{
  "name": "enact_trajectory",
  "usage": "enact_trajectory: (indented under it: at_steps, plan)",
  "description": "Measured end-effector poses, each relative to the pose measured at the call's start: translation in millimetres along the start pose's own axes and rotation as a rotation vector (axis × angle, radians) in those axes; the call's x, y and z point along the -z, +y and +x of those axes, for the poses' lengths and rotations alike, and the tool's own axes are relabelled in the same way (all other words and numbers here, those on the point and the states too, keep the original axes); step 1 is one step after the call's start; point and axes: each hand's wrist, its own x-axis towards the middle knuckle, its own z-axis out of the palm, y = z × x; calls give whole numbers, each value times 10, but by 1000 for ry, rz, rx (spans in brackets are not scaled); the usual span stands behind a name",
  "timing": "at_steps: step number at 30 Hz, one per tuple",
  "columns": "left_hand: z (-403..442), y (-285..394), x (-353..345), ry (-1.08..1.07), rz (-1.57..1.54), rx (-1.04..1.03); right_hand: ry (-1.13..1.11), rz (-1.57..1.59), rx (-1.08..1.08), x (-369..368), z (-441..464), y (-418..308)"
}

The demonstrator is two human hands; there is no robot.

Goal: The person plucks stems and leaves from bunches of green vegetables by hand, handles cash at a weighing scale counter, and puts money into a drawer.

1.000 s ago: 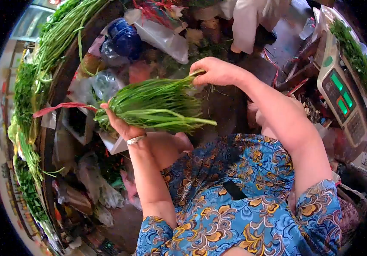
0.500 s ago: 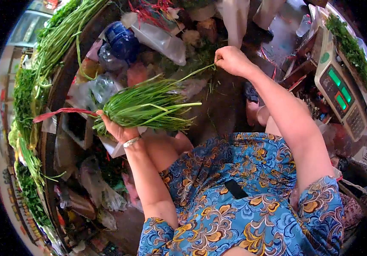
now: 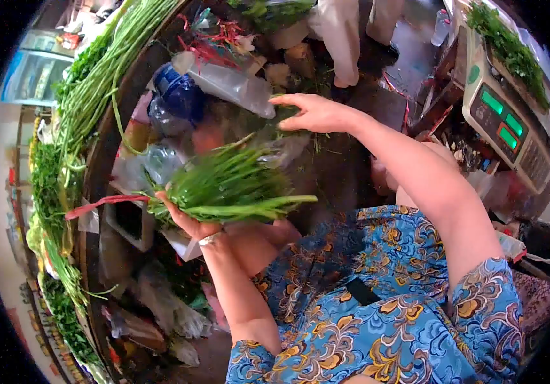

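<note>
My left hand (image 3: 190,223) is wrapped round the base of a bunch of long green chives (image 3: 233,185), whose leaves point right and are blurred by motion. A red plastic tie (image 3: 105,205) trails to the left from the gripped end. Up and to the right of the leaf tips, my right hand (image 3: 316,114) is held in the air with thumb and fingers apart. Nothing shows between them.
Long beans (image 3: 99,89) and leafy greens (image 3: 48,173) line the shelf at left. Beyond the chives lie a blue jug (image 3: 179,93) and clear plastic bags (image 3: 227,83). At right stands a digital scale (image 3: 505,121) bearing greens (image 3: 511,51). Another person's legs (image 3: 339,41) are at the top.
My right hand has let go of the thin stalk it was pinching, opened, and moved left toward the bunch. The chives and my left hand have shifted slightly right and down in view.
</note>
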Motion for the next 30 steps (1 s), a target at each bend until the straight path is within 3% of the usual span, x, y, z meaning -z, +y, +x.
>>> enact_trajectory:
  at_steps: [1,4,6,8,9,11,12,13,14,15,17,18,20,21,22,24,26,27,30]
  plan:
    - [21,-47,-62,-217,-154,12,-24,86,26,-19,37,-51]
    - [63,-70,-294,-303,-20,-46,-128,327,32,-29,81,-189]
    - [128,-28,-569,-333,44,-78,-356,614,-183,-43,43,-323]
    - [249,51,-828,29,281,-141,-542,892,-209,-192,30,-172]
    - [346,102,-773,-48,147,-37,-486,851,-44,-246,29,-36]
    - [676,158,-571,147,110,-31,-533,1138,-102,-311,31,61]
    - [749,144,-485,93,217,65,-566,1244,-86,-300,10,77]
    - [754,40,-492,202,303,8,-479,1215,-174,-155,-129,-181]
    - [751,-68,-484,312,387,-50,-636,1398,-52,-142,-105,-124]
    - [861,-96,-150,153,279,26,-644,1396,-107,-150,-100,-77]
    - [879,-282,40,336,275,17,-669,1353,-181,-166,-68,-101]
    - [882,-332,132,388,229,61,-569,1218,-194,-159,-137,-99]
    - [848,-296,166,276,242,101,-486,1217,-344,-199,-128,-74]
    - [851,-259,164,333,299,50,-521,1113,-364,-112,-201,-47]
    - [829,-223,38,388,359,1,-594,1226,-406,-80,-217,-87]
    - [922,-145,191,382,328,23,-558,1295,-363,-131,-185,-57]
    - [979,-129,248,421,254,52,-433,1139,-361,-80,-187,-254]
    - [969,-130,280,461,371,-3,-424,1198,-360,-108,-130,-95]
    - [883,-114,123,487,319,5,-384,1158,-445,-21,-150,-53]
